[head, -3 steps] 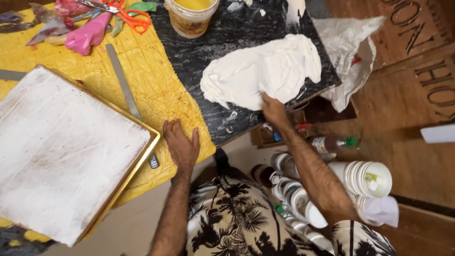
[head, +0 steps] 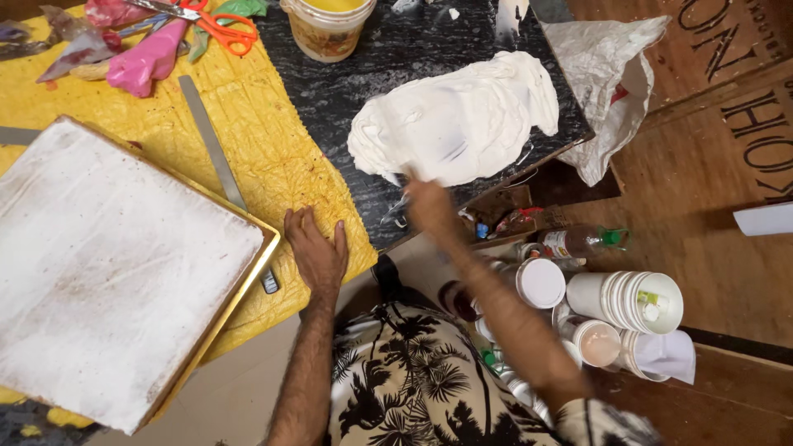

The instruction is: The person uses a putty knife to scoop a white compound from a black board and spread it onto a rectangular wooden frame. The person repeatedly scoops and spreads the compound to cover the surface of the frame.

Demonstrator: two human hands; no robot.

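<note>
Your right hand, blurred so its grip is unreadable, touches the lower edge of the white dough mass stretching toward upper right, while your left hand lies flat and empty on the yellow cloth.

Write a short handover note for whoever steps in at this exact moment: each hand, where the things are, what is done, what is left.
Left hand: flat on the yellow cloth, holding nothing, beside the gold tray.
Right hand: blurred, at the near edge of the white dough, on the black slab.
Done: the dough lies spread out; the tray's top is coated white.
Left: the dough is not on the tray. The steel ruler and scissors lie untouched.
</note>
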